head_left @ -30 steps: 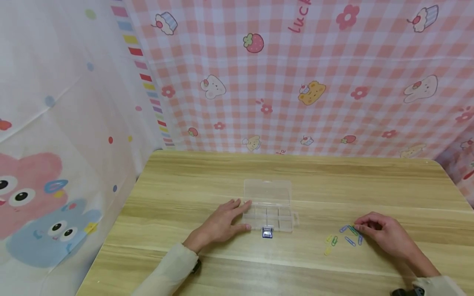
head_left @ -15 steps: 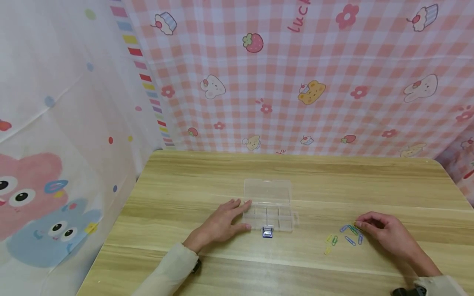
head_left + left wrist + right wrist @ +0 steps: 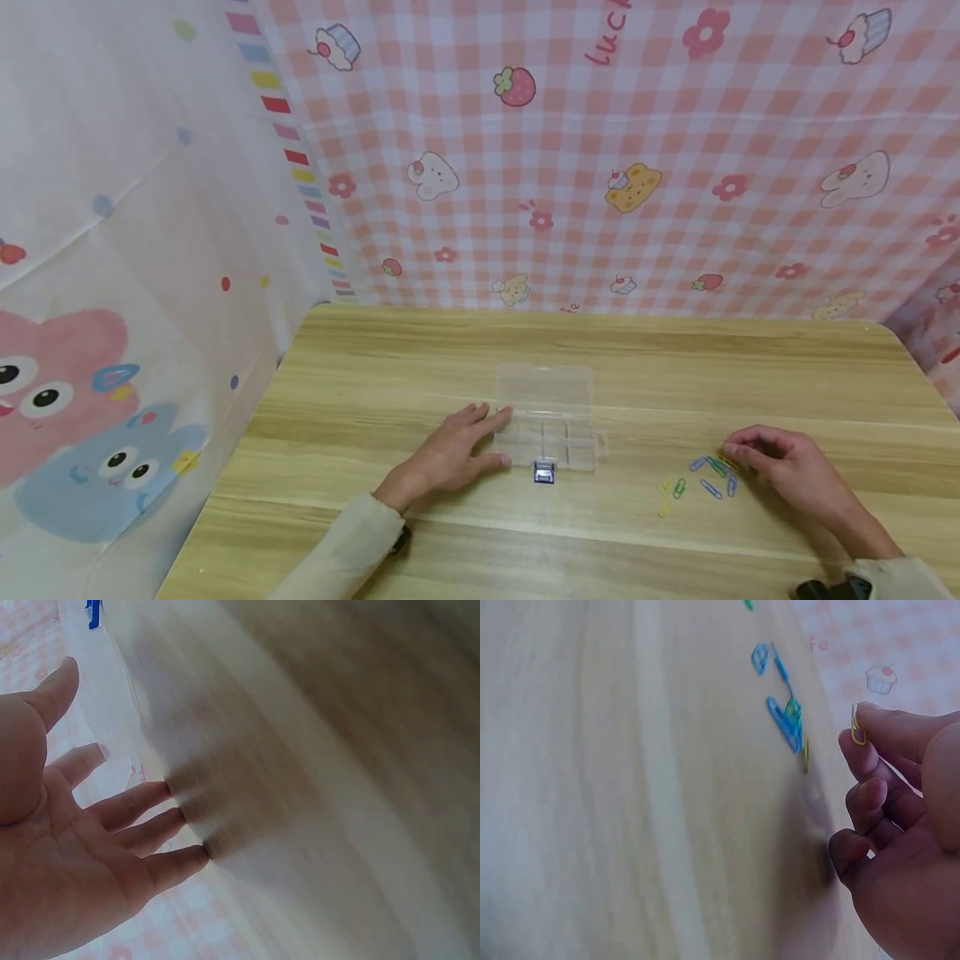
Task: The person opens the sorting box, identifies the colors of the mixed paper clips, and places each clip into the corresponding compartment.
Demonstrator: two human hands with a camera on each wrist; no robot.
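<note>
In the right wrist view, the thumb and forefinger of my right hand pinch a yellow paper clip above the table. Below these fingertips lies a small cluster with a green paper clip, blue ones and another yellow one. My left hand is spread at the left side of a clear compartment box. Its forefinger and thumb touch the box's edge, and its other fingertips rest on the table. The box's lid is folded back. A blue latch sticks out at its front.
Left of the cluster lie two yellow paper clips and a green paper clip on the wooden table. A pink checked cloth hangs behind the table, and a white printed cloth hangs at the left.
My right hand has drawn slightly up and right from the cluster, pinching the yellow paper clip. The left hand and the box stay where they were.
</note>
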